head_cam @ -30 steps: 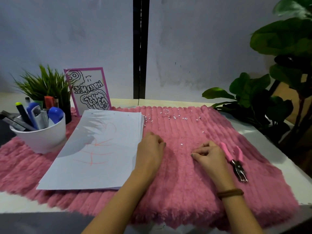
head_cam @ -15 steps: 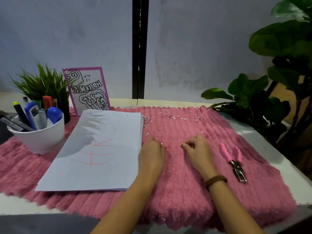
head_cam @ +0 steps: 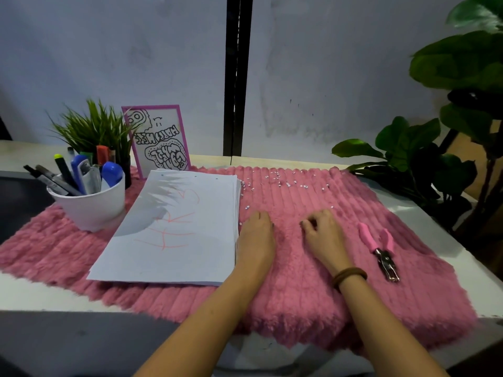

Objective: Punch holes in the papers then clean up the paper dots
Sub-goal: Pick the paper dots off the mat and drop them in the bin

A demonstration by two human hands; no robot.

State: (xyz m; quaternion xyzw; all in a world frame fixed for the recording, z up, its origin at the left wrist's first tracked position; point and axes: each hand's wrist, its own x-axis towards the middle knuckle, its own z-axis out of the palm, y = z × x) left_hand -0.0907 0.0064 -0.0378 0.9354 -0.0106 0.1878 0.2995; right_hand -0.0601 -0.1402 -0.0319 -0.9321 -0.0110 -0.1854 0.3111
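White paper dots [head_cam: 288, 183] lie scattered over the far part of the pink furry mat [head_cam: 299, 289], with a few [head_cam: 247, 207] near the paper stack [head_cam: 177, 227]. The stack lies on the mat's left half, with small holes along its far edge. My left hand [head_cam: 257, 236] rests knuckles-up on the mat against the stack's right edge, fingers tucked under, so what it holds is hidden. My right hand [head_cam: 322, 236] is curled, thumb and forefinger pinching a small paper dot out of the fur. The pink-handled hole punch [head_cam: 379, 250] lies to its right, untouched.
A white cup of markers [head_cam: 89, 202] stands at the left with a small grassy plant [head_cam: 92, 131] and a framed drawing [head_cam: 158, 140] behind it. Large-leaved plants [head_cam: 435, 148] crowd the right edge. The white table [head_cam: 484, 289] shows round the mat.
My right hand has moved left, away from the hole punch, toward the middle of the mat. My left hand has stayed beside the stack.
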